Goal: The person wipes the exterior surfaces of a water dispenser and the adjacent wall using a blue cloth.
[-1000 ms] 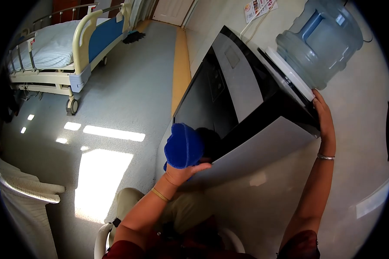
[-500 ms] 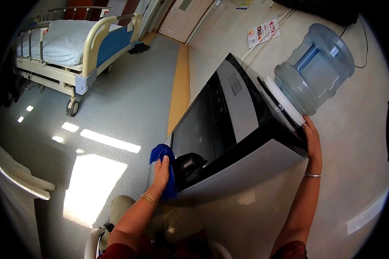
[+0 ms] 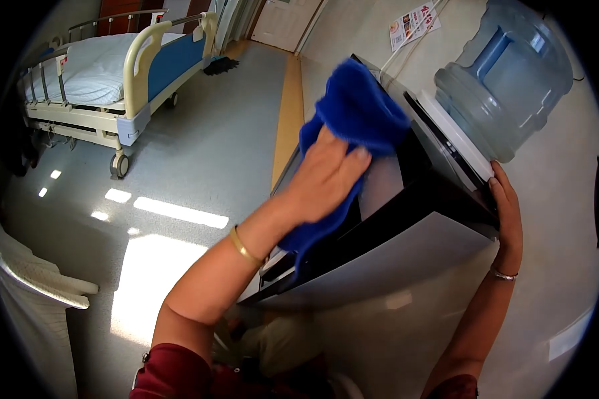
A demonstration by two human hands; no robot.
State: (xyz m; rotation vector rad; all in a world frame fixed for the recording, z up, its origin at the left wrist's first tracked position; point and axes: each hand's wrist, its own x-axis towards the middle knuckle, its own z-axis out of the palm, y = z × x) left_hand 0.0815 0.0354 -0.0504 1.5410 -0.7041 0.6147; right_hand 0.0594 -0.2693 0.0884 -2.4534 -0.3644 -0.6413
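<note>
My left hand (image 3: 323,174) grips a blue cloth (image 3: 363,110), which lies over the upper front panel of a black and silver water dispenser (image 3: 379,259). Much of that front is hidden behind the cloth and my arm. Around the dispenser's top side edge is my right hand (image 3: 506,199), its fingertips close to the white collar (image 3: 454,136) under the bottle. A clear bluish water bottle (image 3: 506,80) sits upside down in this collar.
A hospital bed (image 3: 133,80) with side rails stands at the upper left on castors. Beyond it lies a dark brush head (image 3: 221,65) on the floor. A printed sheet (image 3: 414,26) and white cables are on the wall. Pale draped fabric (image 3: 36,312) hangs at the lower left.
My left hand has moved the blue cloth from the dispenser's lower front edge up to its upper front panel. My right hand stays at the top edge. The view has shifted slightly.
</note>
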